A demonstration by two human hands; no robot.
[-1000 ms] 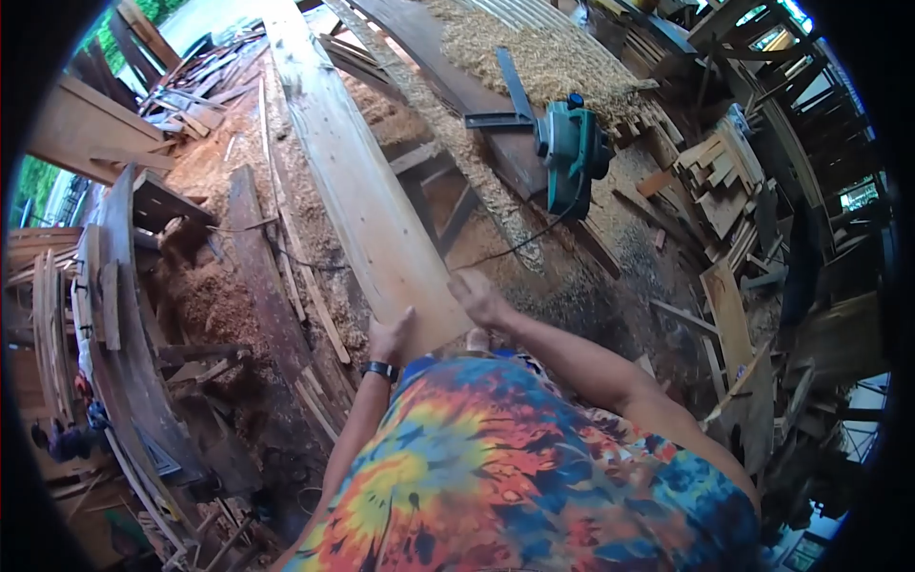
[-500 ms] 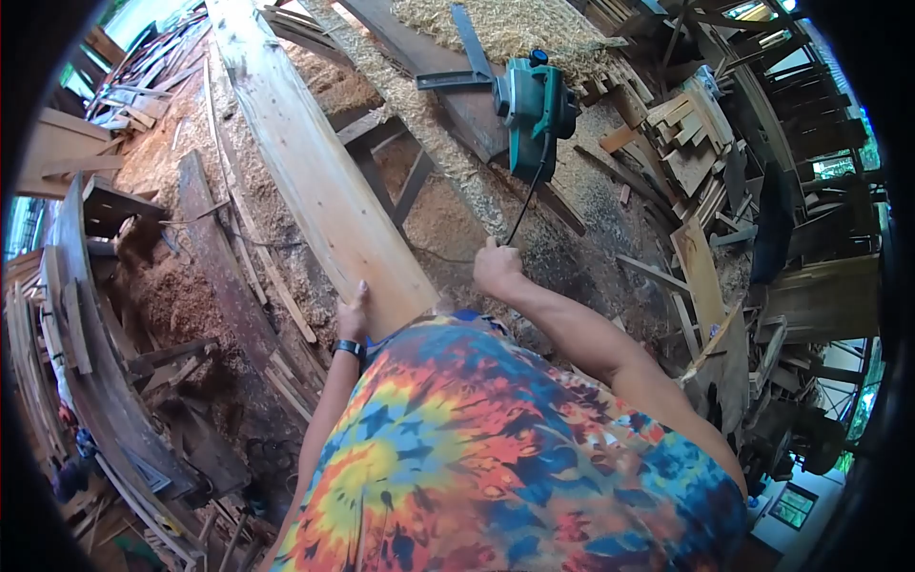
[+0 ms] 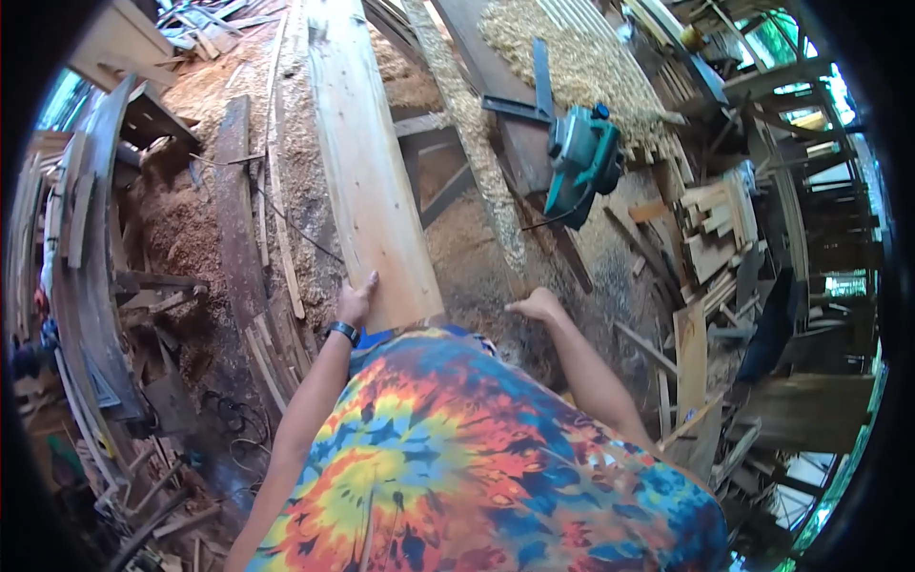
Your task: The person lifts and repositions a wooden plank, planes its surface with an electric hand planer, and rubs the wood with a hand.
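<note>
A long pale board (image 3: pixel 372 172) runs from the top of the view down to my waist. My left hand (image 3: pixel 355 300), with a dark wristband below it, grips the left edge near the close end, thumb on top. To the right of the board, apart from it, my right hand (image 3: pixel 538 305) hangs with a finger stretched leftward and nothing visible in it. A green electric planer (image 3: pixel 579 162) rests on a dark beam farther up on the right, beside a dark metal square (image 3: pixel 541 81). Part of its cord shows below the planer.
Wood shavings (image 3: pixel 534 67) cover the surface around the planer. A dark plank (image 3: pixel 235 210) and thin strips lie left of the board. Offcuts (image 3: pixel 710 214) are piled at the right, near a leaning light board (image 3: pixel 689 357). Curved planks (image 3: pixel 95 286) stand at the far left.
My right hand left the board's end, held the planer cord, and is now off it, lower and farther right. The view has swung. My left hand stays on the board.
</note>
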